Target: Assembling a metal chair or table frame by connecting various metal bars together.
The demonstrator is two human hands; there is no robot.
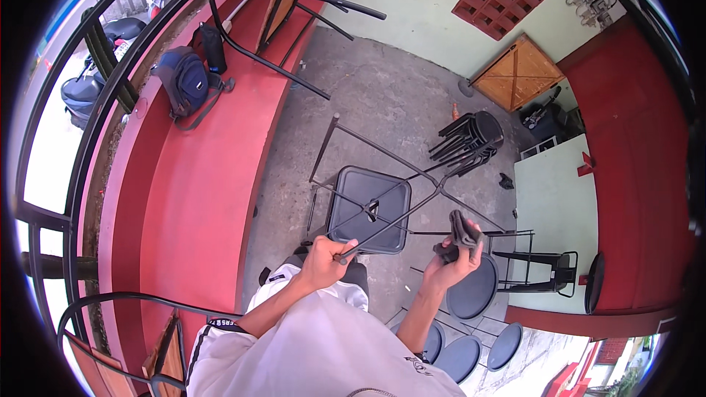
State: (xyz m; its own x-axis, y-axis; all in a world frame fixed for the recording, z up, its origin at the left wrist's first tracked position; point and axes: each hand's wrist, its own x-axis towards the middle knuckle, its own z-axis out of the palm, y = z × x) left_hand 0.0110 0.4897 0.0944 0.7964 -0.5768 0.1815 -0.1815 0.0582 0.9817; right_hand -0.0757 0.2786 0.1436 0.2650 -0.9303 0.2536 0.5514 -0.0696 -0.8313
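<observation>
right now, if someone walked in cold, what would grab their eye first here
Probably the upturned dark metal chair at centre, its legs in the air, with the left hand gripping one leg and the right hand holding a crumpled dark cloth beside it. Next, the long red ledge sweeping down the left, with a dark blue backpack resting on it near the railing.
</observation>
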